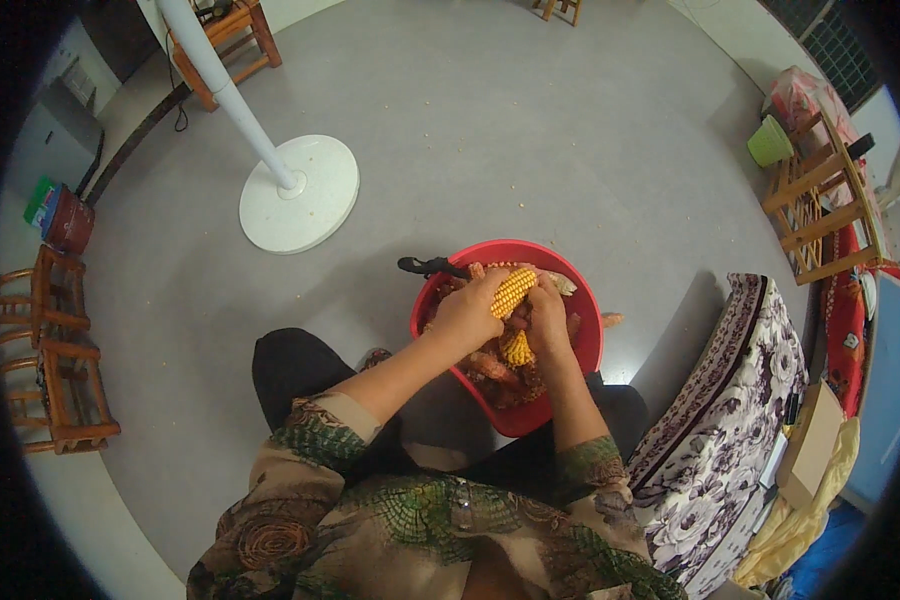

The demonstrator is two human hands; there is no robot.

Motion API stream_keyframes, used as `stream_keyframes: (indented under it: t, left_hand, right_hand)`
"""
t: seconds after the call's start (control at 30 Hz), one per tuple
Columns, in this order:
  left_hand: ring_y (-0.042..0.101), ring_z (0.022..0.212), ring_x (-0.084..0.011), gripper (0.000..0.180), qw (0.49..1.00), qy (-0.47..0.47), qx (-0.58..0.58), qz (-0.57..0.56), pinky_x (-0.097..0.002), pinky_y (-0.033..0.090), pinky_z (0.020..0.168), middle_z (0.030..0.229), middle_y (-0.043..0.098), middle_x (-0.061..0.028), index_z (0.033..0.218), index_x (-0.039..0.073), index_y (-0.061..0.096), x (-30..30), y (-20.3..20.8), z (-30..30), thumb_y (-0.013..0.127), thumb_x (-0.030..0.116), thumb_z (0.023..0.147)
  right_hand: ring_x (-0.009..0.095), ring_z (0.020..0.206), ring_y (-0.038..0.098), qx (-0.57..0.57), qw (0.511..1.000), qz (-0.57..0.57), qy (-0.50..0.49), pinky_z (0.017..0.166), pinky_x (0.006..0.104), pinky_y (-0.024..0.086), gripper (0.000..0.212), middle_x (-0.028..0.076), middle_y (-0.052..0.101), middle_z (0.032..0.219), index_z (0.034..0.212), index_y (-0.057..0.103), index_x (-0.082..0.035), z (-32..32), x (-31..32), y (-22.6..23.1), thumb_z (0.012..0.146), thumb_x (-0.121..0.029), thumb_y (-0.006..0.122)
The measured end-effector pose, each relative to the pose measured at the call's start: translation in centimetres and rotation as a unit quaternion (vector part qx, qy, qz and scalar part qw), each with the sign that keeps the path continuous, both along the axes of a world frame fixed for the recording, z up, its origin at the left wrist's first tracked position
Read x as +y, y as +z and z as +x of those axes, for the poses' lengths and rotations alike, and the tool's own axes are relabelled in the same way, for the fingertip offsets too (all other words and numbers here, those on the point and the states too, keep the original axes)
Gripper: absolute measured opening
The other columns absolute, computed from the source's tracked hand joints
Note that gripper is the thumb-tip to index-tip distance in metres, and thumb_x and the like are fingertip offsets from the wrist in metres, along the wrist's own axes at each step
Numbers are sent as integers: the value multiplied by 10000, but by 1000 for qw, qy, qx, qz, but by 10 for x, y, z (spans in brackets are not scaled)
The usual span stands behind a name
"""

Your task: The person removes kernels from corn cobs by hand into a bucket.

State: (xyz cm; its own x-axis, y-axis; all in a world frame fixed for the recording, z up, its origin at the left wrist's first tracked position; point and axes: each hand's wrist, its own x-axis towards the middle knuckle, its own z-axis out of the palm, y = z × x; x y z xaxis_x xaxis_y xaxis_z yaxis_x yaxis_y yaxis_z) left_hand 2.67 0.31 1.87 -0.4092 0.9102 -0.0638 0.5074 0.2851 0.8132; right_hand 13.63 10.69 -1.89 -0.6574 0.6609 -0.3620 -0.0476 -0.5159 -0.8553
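Over a red plastic basin point(592, 345), both my hands are closed around one yellow corn cob point(514, 293), full of kernels on the side that shows. My left hand point(467, 312) grips it from the left, my right hand point(547, 315) from the right. Inside the basin lie bare reddish cobs point(492, 368), loose kernels and another cob with yellow kernels point(517, 348). A black-handled tool point(432, 266) rests across the basin's far left rim; its working end is hidden among the cobs.
A white pole on a round base point(300, 195) stands ahead to the left. One bare cob point(612, 320) lies on the grey floor just right of the basin, and scattered kernels dot the floor. A flower-patterned cloth point(715, 430) covers something at my right. Wooden stools point(75, 390) stand far left.
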Motion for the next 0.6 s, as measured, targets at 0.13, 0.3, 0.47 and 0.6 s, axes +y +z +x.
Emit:
stream_keyframes:
  t: [0.13, 0.3, 0.47, 0.6]
  left_hand:
    - [580, 969, -339, 669, 997, 3, -78, 10, -394, 476, 798, 1064, 595, -167, 1237, 112, 447, 4, -5, -4, 681, 52, 613]
    - [574, 984, -333, 684, 993, 23, -113, -32, -394, 472, 813, 1098, 581, -164, 1237, 107, 441, 2, -2, -5, 683, 45, 600]
    - [556, 1010, -330, 650, 999, 0, 34, -33, -424, 468, 817, 1122, 567, -164, 1263, 121, 430, 1, -8, 1, 629, 47, 649]
    - [557, 1006, -326, 651, 996, -1, 84, -24, -432, 471, 798, 1112, 568, -158, 1261, 126, 430, 1, -16, 3, 638, 55, 648]
  right_hand:
    - [91, 591, 457, 30, 998, -49, -5, 466, 210, 356, 317, 6, 505, 810, 1106, 498, -103, -2, 3, 0, 810, -95, 386]
    - [79, 556, 410, 14, 996, -89, -13, 445, 197, 295, 326, -9, 474, 740, 1119, 492, -111, -9, -3, 17, 807, -116, 398]
    - [130, 682, 528, -69, 997, -2, 28, 529, 252, 443, 479, 54, 532, 931, 1271, 411, -109, -6, -7, 17, 794, -153, 403]
    - [98, 559, 451, -84, 994, 59, -23, 438, 218, 341, 382, 33, 505, 754, 1165, 476, -92, -10, -13, 14, 800, -119, 367]
